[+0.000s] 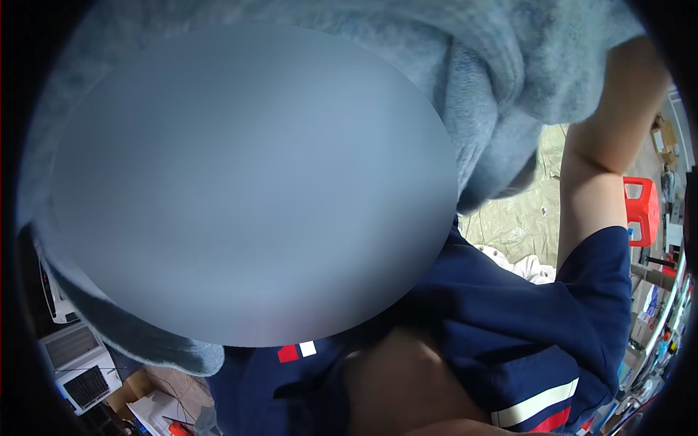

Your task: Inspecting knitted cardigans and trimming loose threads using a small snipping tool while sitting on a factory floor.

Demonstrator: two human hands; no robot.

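Observation:
A fuzzy grey-blue cloth (pixel 552 62) hangs in thick folds right in front of me and spreads across the top and left. Its kind, a garment or a blanket, cannot be told, and a large blurred oval covers the middle. My bare right arm (pixel 592 189) rises from a short navy sleeve, bends at the elbow and reaches up to the cloth's right edge. My right hand does not show, so what it touches is hidden. Neither my left hand nor my left forearm appears. Below lies my navy shirt (pixel 509 305) with white and red bands.
Beyond the cloth, a crumpled pale sheet (pixel 509 225) and a spotted white cloth (pixel 534 269) lie lower down. At right stands a red plastic stool (pixel 643 211) beside cluttered shelves. A white boxy appliance (pixel 83 370) and cardboard (pixel 131 392) are at lower left.

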